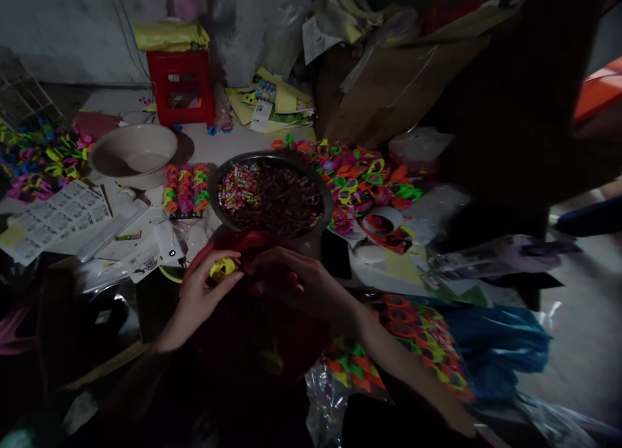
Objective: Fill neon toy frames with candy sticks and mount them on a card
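Observation:
My left hand [201,295] is closed round a small yellow plastic piece, which looks like a toy watch [223,269], held between thumb and fingers. Just to its right, my right hand [296,282] has its fingers bent inward, their tips close to the yellow piece; shadow hides what they pinch, if anything. Beneath both hands is a dark red basin [253,240], its inside mostly too dim to read. Directly beyond stands a metal bowl [328,208] with small multicoloured pieces on its left side and dark brown pieces on its right.
Bright plastic toy watches [359,176] lie heaped right of the metal bowl, more [43,153] at far left. A beige basin [133,153], bagged watches [186,188], a black phone [335,255] and a red stool [182,88] stand around. A cardboard box [389,85] rises behind.

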`<state>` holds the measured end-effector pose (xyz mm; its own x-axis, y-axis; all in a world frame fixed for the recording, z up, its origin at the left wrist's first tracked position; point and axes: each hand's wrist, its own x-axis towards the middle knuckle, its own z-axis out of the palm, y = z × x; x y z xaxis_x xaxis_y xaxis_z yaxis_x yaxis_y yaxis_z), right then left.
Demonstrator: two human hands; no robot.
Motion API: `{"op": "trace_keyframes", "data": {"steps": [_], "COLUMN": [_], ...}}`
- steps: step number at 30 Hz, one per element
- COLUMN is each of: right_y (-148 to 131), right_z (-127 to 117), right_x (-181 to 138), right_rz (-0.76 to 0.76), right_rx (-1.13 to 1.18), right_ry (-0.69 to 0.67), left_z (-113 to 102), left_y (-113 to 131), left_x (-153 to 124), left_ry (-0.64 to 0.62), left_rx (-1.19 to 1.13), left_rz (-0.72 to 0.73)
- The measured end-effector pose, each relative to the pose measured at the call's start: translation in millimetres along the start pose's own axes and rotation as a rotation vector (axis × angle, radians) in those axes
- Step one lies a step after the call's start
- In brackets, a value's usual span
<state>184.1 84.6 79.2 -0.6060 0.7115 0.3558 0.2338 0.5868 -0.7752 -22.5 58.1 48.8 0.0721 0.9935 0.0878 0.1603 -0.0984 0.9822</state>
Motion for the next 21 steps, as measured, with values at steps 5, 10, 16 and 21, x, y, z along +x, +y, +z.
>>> {"op": "trace_keyframes", "data": {"steps": [5,10,16,21], "right_y": [3.7,3.3,6.3,5.5], "right_z": [15.1,27.1,30.4,29.3], "right_x": [-6.8,-12.2,-15.0,-15.4], "right_rz": [0.003,-0.083,-0.193,-0.175], "right_rx": [-0.019,-0.125,-0.263,-0.183], "right_ry": [0.035,0.053,0.092,0.171], "left_z": [9.7,10.3,4.4,-0.6], "left_y": [-2.1,-5.2,-3.8,-3.9], "left_x": [3.4,3.2,0.6,-2.9], "left_ry": [0.038,0.117,0.120,0.085], "left_rx": [-0.548,-0.616,-0.563,-0.262], "left_rz": [-0.310,-0.317,-0.301,-0.093]}}
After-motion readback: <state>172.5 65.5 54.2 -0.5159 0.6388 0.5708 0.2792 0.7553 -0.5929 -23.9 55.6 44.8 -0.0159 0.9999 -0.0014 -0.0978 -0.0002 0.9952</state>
